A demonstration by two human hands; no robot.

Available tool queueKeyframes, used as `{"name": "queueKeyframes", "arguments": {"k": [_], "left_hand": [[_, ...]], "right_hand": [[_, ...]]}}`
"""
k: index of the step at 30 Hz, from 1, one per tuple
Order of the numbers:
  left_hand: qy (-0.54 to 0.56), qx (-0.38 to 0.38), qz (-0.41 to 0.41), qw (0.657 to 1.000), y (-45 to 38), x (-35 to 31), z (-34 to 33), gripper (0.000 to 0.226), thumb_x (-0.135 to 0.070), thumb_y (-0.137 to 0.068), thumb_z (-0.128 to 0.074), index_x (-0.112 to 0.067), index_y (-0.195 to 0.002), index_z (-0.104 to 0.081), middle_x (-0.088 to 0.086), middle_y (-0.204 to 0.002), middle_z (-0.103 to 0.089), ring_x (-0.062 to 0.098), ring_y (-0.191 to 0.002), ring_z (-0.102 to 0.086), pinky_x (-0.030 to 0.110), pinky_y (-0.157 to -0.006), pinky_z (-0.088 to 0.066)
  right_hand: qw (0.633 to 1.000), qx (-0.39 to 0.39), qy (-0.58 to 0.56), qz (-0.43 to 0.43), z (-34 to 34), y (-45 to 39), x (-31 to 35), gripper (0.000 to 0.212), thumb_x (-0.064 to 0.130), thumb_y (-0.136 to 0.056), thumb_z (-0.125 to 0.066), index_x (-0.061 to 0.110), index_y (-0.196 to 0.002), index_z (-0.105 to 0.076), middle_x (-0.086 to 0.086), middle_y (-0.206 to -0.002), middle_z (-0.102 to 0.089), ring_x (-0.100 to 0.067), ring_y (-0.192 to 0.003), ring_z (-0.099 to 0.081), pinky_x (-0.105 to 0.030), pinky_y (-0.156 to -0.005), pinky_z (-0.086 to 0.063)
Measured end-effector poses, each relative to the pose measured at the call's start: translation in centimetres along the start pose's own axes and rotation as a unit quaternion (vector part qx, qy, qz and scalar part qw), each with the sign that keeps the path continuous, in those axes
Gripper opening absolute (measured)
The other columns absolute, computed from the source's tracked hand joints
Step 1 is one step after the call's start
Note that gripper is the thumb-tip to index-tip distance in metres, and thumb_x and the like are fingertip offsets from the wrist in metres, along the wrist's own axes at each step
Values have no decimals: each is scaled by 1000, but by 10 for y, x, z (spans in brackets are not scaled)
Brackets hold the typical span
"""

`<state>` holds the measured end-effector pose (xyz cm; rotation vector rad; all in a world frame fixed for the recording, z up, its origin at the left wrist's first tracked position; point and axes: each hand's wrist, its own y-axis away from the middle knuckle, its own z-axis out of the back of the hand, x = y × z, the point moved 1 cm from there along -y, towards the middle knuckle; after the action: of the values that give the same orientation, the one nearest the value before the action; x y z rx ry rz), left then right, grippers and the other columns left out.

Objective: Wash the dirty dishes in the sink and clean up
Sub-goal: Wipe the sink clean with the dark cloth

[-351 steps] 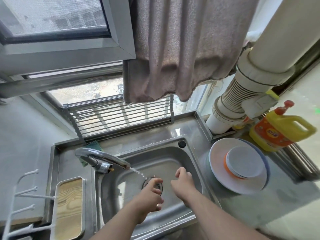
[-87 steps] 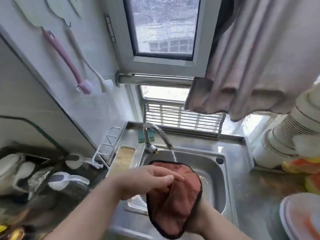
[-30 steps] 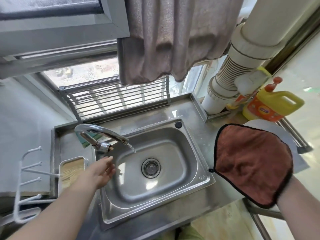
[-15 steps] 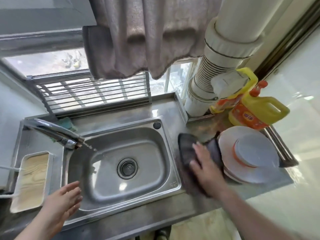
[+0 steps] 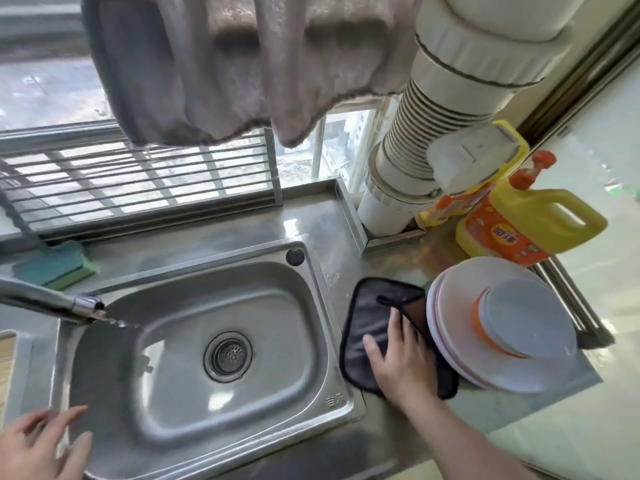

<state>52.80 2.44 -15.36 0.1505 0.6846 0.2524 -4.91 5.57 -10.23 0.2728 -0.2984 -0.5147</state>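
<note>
Left hand [image 5: 38, 445]: fingers spread loose, holding nothing, at the sink's front-left rim.
Sink [image 5: 311, 341]: faucet [image 5: 52, 299] trickling into it.
Right hand [image 5: 398, 362]: flat, pressing the cloth [image 5: 367, 320] onto the surface.
Plates [image 5: 460, 362]: stacked just right of the cloth.

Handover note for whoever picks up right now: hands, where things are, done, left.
Right hand: flat, fingers straight, pressing the dark cloth onto the steel counter between sink and dishes.
Left hand: open, holding nothing, at the sink's near left rim.
Sink: basin holds no dishes. Faucet has a thin stream of water running.
Stacked plates with a bowl upside down on top sit right of the cloth, detergent bottle behind them; green sponge behind the faucet.
Done: dishes out and stacked.
Left: wipe the counter, shut off the water, put the cloth away.
</note>
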Motion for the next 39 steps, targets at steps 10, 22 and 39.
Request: {"name": "queueKeyframes", "arguments": {"k": [10, 22, 39], "left_hand": [[-83, -40, -90, 992, -8, -55, 3, 48, -79, -89, -40, -60, -133, -49, 5, -129, -52, 4, -116, -46, 54, -114, -37], [-129, -154, -97, 975, 1, -109, -2, 58, -51, -75, -50, -15, -108, -81, 18, -121, -58, 25, -99, -62, 63, -86, -49], [57, 191, 69, 977, -14, -207, -80, 55, -31, -95, -68, -33, -148, -53, -4, -139, -63, 13, -123, -61, 36, -110, -46]], "right_hand": [[997, -35, -39, -47, -10, -76, 137, 77, 55, -101, -31, 12, -165, -18, -11, -174, -3, -35, -160, -4, -57, -125, -9], [987, 55, 40, 149, -62, 98, 0, 84, 49, -79, -41, 24, -158, -26, 14, -172, -14, -6, -159, -4, -40, -90, -37], [982, -7, 6, 190, 1, -131, 232, 62, 0, -101, -42, 16, -161, -34, 0, -171, -24, -26, -159, -13, -45, -130, -10]]}}
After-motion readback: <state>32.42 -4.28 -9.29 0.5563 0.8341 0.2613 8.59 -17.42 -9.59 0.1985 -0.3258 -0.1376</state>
